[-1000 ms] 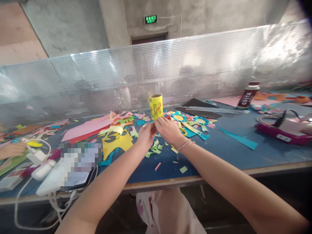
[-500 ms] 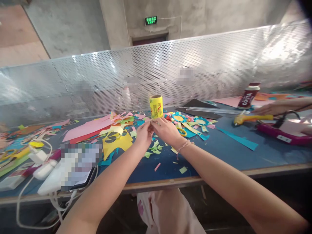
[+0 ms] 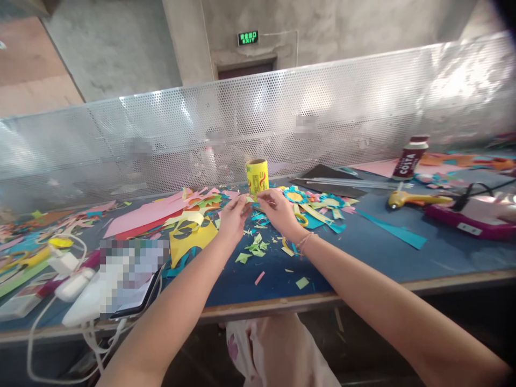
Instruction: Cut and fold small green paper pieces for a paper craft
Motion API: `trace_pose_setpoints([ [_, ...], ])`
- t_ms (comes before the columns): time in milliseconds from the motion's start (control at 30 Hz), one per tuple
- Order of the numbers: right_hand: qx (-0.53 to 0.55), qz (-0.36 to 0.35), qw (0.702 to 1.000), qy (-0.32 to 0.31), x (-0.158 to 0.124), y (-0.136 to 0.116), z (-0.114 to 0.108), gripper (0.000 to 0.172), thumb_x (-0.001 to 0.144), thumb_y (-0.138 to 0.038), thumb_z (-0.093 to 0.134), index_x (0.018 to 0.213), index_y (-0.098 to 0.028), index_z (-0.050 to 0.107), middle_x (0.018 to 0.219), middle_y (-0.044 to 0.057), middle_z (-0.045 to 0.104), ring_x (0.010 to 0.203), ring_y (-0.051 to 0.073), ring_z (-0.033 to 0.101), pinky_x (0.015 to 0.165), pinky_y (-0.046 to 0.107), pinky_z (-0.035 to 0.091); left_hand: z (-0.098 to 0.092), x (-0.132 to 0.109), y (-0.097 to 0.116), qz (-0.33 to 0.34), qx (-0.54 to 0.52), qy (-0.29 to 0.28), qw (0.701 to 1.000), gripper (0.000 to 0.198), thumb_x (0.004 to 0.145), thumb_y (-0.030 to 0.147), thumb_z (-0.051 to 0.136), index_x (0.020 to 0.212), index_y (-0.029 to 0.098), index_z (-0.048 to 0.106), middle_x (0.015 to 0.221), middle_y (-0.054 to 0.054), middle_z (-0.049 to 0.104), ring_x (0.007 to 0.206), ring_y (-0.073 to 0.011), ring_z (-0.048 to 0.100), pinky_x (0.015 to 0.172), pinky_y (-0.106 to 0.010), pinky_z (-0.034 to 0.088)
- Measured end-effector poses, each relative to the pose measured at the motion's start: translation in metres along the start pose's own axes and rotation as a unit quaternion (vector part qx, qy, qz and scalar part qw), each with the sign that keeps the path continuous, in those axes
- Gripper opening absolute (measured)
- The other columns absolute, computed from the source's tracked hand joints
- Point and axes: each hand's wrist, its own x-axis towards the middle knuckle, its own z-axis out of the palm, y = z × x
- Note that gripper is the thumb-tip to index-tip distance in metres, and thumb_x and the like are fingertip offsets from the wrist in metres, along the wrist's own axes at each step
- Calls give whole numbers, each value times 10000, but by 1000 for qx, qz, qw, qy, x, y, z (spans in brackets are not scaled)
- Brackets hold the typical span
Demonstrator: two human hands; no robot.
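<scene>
My left hand (image 3: 234, 219) is closed, its fingertips pinching a small piece of light green paper (image 3: 250, 199) above the table. Close by on the right, my right hand (image 3: 281, 214) has its thumb and fingers pinched together near that paper; what they hold is too small to make out. Just behind my hands stands a yellow cardboard tube (image 3: 257, 177), upright. Under and in front of them lie green paper scraps (image 3: 257, 246). A cut yellow paper (image 3: 193, 239) with dark shapes rests left of my left hand, and yellow scissor handles (image 3: 300, 219) show beside my right hand.
Pink paper (image 3: 149, 210) and blue paper flowers (image 3: 295, 195) lie around. At right are a yellow glue gun (image 3: 403, 199), a brown bottle (image 3: 411, 158) and a purple power strip (image 3: 463, 221). A phone (image 3: 139, 295) and white cables sit front left. A perforated metal screen (image 3: 274, 123) borders the back.
My hands have drawn slightly apart, bringing the green paper into view between them. At the right, another person's hand has left the spot by the glue gun, uncovering paper pieces there.
</scene>
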Motion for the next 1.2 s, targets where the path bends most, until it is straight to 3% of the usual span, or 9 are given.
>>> trace_pose_setpoints([
  [200,-11,1,1000,-24,2,0,-1,133,774,-207,515,853,-164,613,841,49,633,778,146,593,655,273,496,3,-4,-1,1,25,-26,999,81,642,202,698,668,142,651,633,20,567,591,-49,491,654,-197,400],
  [467,-167,-101,980,-45,5,-4,-14,155,819,-173,476,846,-151,626,828,55,637,788,147,571,729,285,458,0,-1,-5,11,79,-44,996,137,572,198,728,688,143,682,642,4,608,617,-73,525,679,-220,420],
  [600,-264,-147,950,-82,5,-2,-15,203,874,-183,414,856,-141,612,857,71,619,812,161,557,722,285,437,-3,0,-9,16,108,-22,994,161,554,225,729,695,162,681,657,-1,629,621,-87,541,660,-227,426],
  [767,-425,-192,874,-139,2,-1,-13,243,890,-136,350,855,-122,591,845,94,582,814,180,528,696,284,403,-4,-1,-13,18,156,15,987,165,560,259,723,689,163,683,660,-13,632,651,-109,560,632,-228,423],
  [900,-498,-201,825,-176,0,-6,-12,252,890,-109,310,923,-110,560,873,111,567,820,197,520,673,285,386,-2,-1,-15,8,136,34,990,168,535,244,733,660,149,675,615,-18,629,640,-121,575,671,-256,442],
  [1033,-529,-200,800,-201,-1,-14,-11,238,853,-62,324,932,-96,546,872,127,564,816,215,523,680,301,386,2,-3,-16,-5,110,37,993,138,541,209,719,642,137,659,593,-17,624,614,-123,582,707,-283,452],
  [1200,-533,-202,791,-221,-3,-21,-8,233,831,-49,337,914,-93,550,844,134,563,785,219,535,654,314,384,7,-8,-14,-51,48,55,996,54,611,158,644,577,136,609,564,-11,604,582,-113,581,708,-280,453],
])
